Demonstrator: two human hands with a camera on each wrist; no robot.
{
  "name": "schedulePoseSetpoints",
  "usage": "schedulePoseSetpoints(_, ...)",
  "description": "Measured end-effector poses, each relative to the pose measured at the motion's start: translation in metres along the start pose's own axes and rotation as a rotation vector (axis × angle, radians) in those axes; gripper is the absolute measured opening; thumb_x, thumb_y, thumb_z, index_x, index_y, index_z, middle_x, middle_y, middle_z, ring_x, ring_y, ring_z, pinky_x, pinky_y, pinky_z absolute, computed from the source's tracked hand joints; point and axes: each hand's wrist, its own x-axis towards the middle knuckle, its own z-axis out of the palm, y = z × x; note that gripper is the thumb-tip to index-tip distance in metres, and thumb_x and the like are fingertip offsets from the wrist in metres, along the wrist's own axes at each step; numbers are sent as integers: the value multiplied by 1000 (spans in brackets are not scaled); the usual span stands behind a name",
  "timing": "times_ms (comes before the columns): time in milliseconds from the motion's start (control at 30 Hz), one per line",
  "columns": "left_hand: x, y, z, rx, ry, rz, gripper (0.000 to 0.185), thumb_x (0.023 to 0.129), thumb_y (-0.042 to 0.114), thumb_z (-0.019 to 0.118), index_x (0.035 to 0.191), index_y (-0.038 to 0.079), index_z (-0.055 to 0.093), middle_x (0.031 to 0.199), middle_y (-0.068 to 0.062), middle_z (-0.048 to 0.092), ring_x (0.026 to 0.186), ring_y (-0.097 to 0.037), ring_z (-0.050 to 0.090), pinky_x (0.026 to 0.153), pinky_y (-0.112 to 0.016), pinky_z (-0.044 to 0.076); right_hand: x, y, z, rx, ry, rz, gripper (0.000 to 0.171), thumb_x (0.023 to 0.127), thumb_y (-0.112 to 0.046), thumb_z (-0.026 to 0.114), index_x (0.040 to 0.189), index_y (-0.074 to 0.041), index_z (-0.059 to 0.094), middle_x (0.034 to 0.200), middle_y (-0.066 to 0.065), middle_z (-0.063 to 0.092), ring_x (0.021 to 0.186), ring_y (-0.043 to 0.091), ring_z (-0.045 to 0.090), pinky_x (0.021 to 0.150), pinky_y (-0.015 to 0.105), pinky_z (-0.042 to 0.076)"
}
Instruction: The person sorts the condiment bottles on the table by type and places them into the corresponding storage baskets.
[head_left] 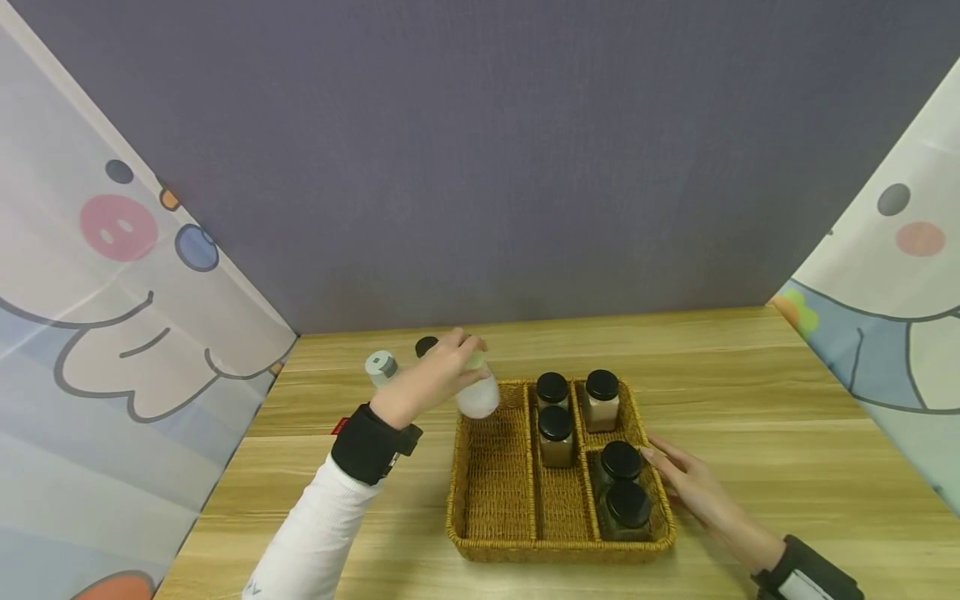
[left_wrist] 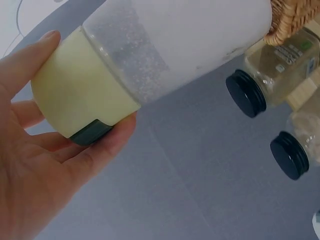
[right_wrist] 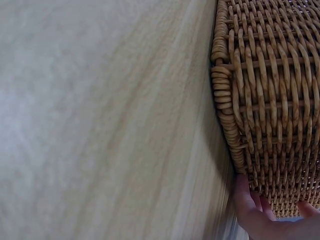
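My left hand (head_left: 438,371) grips a clear jar of white granules (head_left: 478,400) by its pale yellow lid (left_wrist: 75,85). The jar hangs tilted over the back of the left compartment of a wicker basket (head_left: 495,552). At the basket's right side, my right hand (head_left: 697,487) touches the outer wall with fairly straight fingers; one fingertip (right_wrist: 241,182) lies low against the weave near the table. Black-lidded jars stand inside the basket: two in the middle column, one with pale contents (head_left: 602,408) at back right, and two darker ones (head_left: 627,508) at front right.
Left of the basket, behind my left arm, stand a white-capped bottle (head_left: 382,365) and a black-capped container (head_left: 426,345), both partly hidden. A small red tag (head_left: 340,426) lies near my left wrist. A grey panel (head_left: 525,167) rises behind the wooden table (head_left: 787,400).
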Motion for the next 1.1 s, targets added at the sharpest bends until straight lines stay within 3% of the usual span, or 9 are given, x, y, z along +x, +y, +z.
schedulePoseSetpoints(333,8,6,8,-1,-39,31,29,84,20,61,107,4,54,93,-9,51,81,-21,54,62,-25,47,0,0,0,-4,2,-1,65,92,-40,42,140,-3,20,140,30,15,120,49,28,85,53,44)
schedulePoseSetpoints(700,15,10,20,4,-154,-41,30,85,23,59,109,5,54,97,-9,50,86,-20,52,65,-24,49,1,1,0,-2,-5,0,64,92,-40,41,140,-3,20,141,29,14,120,49,26,85,54,43)
schedulePoseSetpoints(967,16,10,33,39,-169,-13,33,82,22,64,105,1,53,93,-11,50,82,-21,52,67,-25,50,0,1,0,-1,-3,-3,64,92,-40,41,140,-3,20,140,30,15,119,49,29,85,54,44)
schedulePoseSetpoints(1100,16,9,40,68,-177,-6,36,81,23,64,106,0,53,101,-17,52,84,-23,55,70,-27,51,0,1,-1,-1,-2,-3,64,92,-40,41,140,-3,20,140,30,15,119,49,30,85,53,44)
